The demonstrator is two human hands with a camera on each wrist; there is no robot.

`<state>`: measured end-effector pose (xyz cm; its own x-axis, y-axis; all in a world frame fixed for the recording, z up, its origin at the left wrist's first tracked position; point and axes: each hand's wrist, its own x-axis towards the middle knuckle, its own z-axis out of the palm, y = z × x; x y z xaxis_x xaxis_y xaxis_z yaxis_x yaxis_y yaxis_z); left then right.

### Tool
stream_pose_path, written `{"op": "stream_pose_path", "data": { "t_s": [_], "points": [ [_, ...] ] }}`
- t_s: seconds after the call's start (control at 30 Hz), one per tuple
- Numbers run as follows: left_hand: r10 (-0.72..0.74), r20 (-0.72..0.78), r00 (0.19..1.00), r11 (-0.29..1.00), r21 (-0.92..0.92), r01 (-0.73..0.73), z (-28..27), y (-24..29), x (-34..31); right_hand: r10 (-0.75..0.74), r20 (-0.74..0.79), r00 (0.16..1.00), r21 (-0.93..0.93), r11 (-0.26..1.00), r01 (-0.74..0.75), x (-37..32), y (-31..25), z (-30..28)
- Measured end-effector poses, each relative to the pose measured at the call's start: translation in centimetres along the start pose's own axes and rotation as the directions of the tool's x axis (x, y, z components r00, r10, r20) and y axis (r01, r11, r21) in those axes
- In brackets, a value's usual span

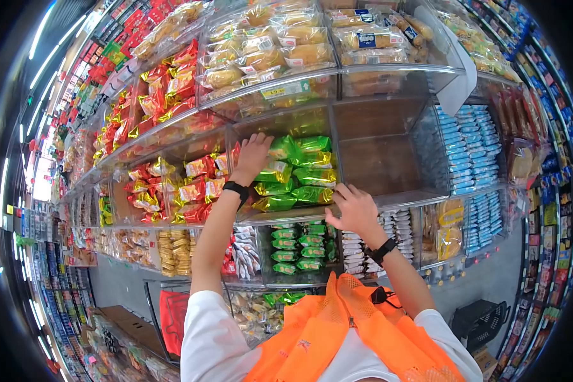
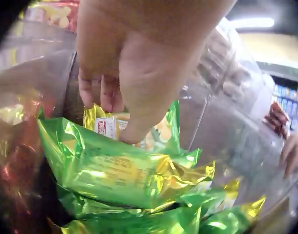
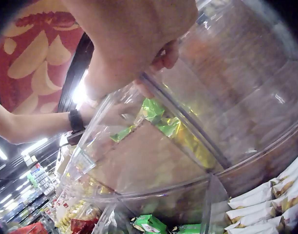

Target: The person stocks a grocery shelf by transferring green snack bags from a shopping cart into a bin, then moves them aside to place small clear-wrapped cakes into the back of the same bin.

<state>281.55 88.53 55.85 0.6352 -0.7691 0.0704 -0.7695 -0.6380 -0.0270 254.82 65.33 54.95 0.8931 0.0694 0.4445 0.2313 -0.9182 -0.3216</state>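
In the head view my left hand (image 1: 254,156) reaches into a clear bin of green and gold snack packets (image 1: 315,177). The left wrist view shows its thumb in front of a snack packet (image 2: 158,134) and its fingers behind, pinching it upright at the back of the pile. Another shiny green packet (image 2: 105,163) lies nearer. My right hand (image 1: 356,210) is at the bin's front right corner. Seen from the right wrist, that hand (image 3: 139,53) curls its fingers over the top edge of the clear plastic divider (image 3: 183,117).
Left of the bin are red and gold packets (image 1: 200,181). A bare brown compartment (image 1: 382,153) lies to the right, then blue packets (image 1: 468,149). Bagged bread (image 1: 254,60) fills the upper tier. Lower bins hold more green packets (image 1: 299,245). A black basket (image 1: 481,321) stands on the floor.
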Motion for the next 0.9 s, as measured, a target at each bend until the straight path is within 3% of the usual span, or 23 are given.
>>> {"op": "stream_pose_path", "data": {
  "t_s": [0.13, 0.23, 0.33, 0.47, 0.57, 0.6, 0.7, 0.73, 0.83, 0.87, 0.9],
  "points": [
    [-0.004, 0.023, 1.000, 0.993, 0.119, 0.001, 0.6, 1.3, 1.6, -0.008, -0.018, 1.000, 0.011, 1.000, 0.009, 0.0, 0.1, 0.1],
    [-0.083, 0.037, 0.996, 0.997, 0.011, 0.082, -0.3, 1.9, 2.9, 0.004, -0.016, 1.000, 0.015, 1.000, -0.003, 0.0, 0.0, 0.1],
    [-0.033, -0.085, 0.996, 0.999, -0.033, 0.030, -1.4, 5.2, 3.1, 0.016, 0.014, 1.000, 0.025, 1.000, -0.016, 0.0, 0.0, 0.0],
    [-0.100, 0.225, 0.969, 0.989, 0.125, 0.073, 0.2, 5.4, 4.3, 0.010, 0.000, 1.000, 0.014, 1.000, -0.010, 0.0, -0.1, -0.3],
    [-0.091, 0.093, 0.992, 0.987, 0.141, 0.077, 0.5, 5.8, 4.5, -0.001, -0.010, 1.000, 0.010, 1.000, 0.001, 0.1, 0.1, -0.2],
    [-0.082, -0.017, 0.996, 0.991, 0.107, 0.083, -0.6, 6.7, 4.4, 0.003, -0.010, 1.000, 0.010, 1.000, -0.003, 0.1, 0.1, -0.1],
    [0.011, -0.171, 0.985, 0.996, 0.089, 0.004, -2.2, 8.6, 5.4, 0.023, -0.003, 1.000, 0.024, 0.999, -0.023, 0.0, -0.1, -0.1],
    [0.053, -0.203, 0.978, 0.994, 0.101, -0.033, -2.3, 9.2, 6.0, 0.025, 0.004, 1.000, 0.024, 0.999, -0.025, 0.0, -0.1, 0.0],
    [-0.062, -0.109, 0.992, 0.985, 0.153, 0.079, -0.1, 11.4, 7.7, -0.003, -0.014, 1.000, 0.041, 0.999, 0.004, 0.1, 0.1, -0.2],
    [0.009, -0.222, 0.975, 0.975, 0.219, 0.041, 0.5, 11.8, 7.9, -0.011, -0.027, 1.000, 0.053, 0.999, 0.013, 0.1, 0.1, -0.3],
    [0.018, -0.237, 0.971, 0.978, 0.207, 0.033, 1.1, 12.0, 8.1, -0.010, -0.027, 1.000, 0.045, 0.999, 0.011, 0.2, 0.2, -0.3]
  ]
}}
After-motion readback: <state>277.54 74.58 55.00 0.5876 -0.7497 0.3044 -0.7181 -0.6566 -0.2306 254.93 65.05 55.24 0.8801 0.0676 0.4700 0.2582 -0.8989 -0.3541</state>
